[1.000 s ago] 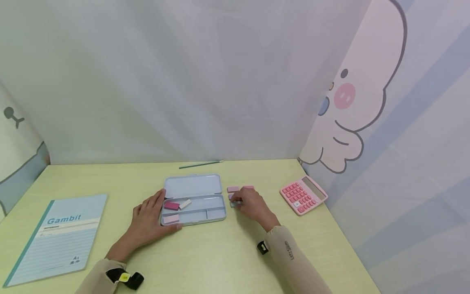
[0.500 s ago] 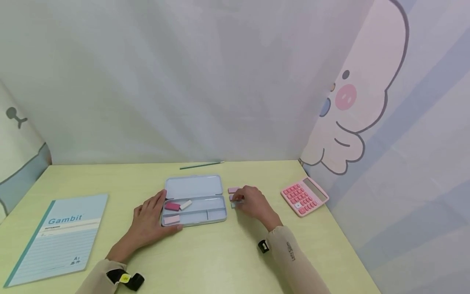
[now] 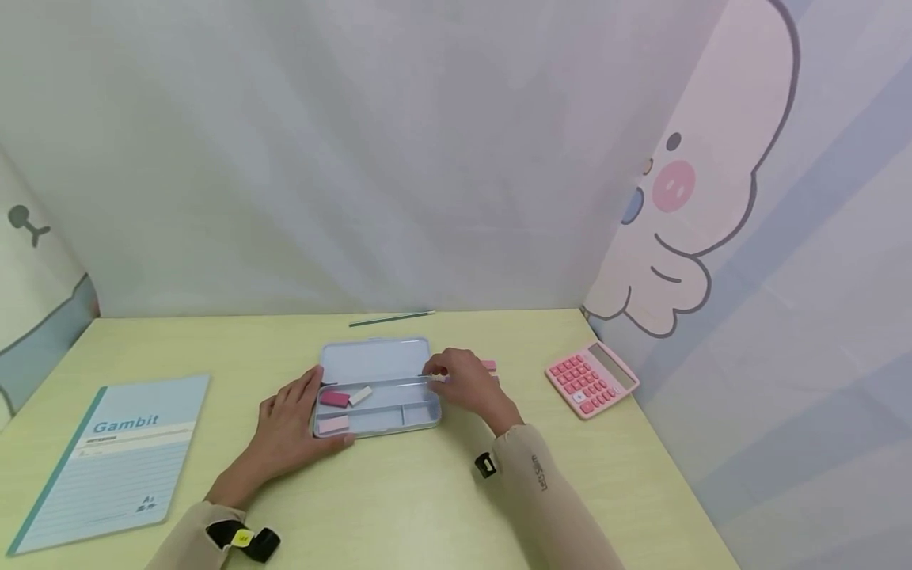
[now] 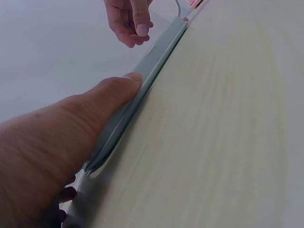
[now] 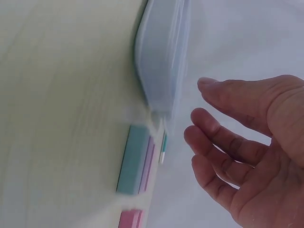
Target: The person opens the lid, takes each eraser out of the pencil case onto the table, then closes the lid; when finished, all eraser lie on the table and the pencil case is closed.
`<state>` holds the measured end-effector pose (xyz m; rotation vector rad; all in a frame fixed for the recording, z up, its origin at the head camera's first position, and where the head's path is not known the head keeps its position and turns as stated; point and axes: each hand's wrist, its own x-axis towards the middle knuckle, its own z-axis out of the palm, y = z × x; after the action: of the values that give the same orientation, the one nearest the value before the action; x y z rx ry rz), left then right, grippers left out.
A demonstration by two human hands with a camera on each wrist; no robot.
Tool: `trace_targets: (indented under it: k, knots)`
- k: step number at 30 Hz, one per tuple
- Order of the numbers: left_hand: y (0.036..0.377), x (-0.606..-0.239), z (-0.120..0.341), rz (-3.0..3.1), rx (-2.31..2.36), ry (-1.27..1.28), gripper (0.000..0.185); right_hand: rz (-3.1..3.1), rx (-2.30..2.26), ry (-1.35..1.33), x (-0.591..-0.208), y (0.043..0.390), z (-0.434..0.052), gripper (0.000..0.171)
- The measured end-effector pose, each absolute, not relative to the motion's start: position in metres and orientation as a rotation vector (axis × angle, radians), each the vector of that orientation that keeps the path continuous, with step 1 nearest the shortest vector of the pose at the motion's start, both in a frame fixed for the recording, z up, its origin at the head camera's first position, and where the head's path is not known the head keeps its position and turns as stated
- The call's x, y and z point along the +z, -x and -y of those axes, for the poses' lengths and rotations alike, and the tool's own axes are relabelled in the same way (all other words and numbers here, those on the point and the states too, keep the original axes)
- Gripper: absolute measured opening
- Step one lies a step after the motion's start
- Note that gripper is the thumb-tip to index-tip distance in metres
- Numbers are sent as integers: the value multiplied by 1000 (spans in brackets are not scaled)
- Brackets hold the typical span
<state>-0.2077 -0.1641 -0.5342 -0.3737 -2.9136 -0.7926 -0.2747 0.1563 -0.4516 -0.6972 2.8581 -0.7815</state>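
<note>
A pale blue pencil case (image 3: 385, 428) lies with its lid (image 3: 374, 360) folded back in the head view. My left hand (image 3: 288, 423) holds its left end, thumb along the front edge and fingers by the left side. Inside are a dark pink eraser (image 3: 334, 399), a white eraser (image 3: 361, 395) and a light pink eraser (image 3: 332, 424). Over the case's right edge hovers my right hand (image 3: 466, 385), fingers loosely bent; the right wrist view shows nothing between thumb and fingertips. Beside the case, that view shows a teal eraser (image 5: 132, 159), purple ones behind it, and a pink eraser (image 5: 128, 219).
A pink calculator (image 3: 592, 380) lies to the right, angled. Far left is a light blue notebook (image 3: 114, 459). A green pencil (image 3: 390, 318) lies behind the case, near the back edge where the curtain (image 3: 342, 198) hangs.
My right hand has moved left and slightly back, from the loose erasers to the case's right edge. The left hand and the case have stayed in place.
</note>
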Motion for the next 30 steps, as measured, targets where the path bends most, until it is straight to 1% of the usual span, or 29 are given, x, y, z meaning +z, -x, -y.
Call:
trace_targets:
  k: [10,20,30]
  knots:
    - [205,-528,160,2931,-778,354,127,-2831,-725,755,-452,279,-121,18]
    - [205,-528,160,2931,-789,348,128,-2815,-671,814,-455,286,-99,18]
    - [204,-527,161,2930,-770,353,127,-2753,-641,843,-459,284,-79,25]
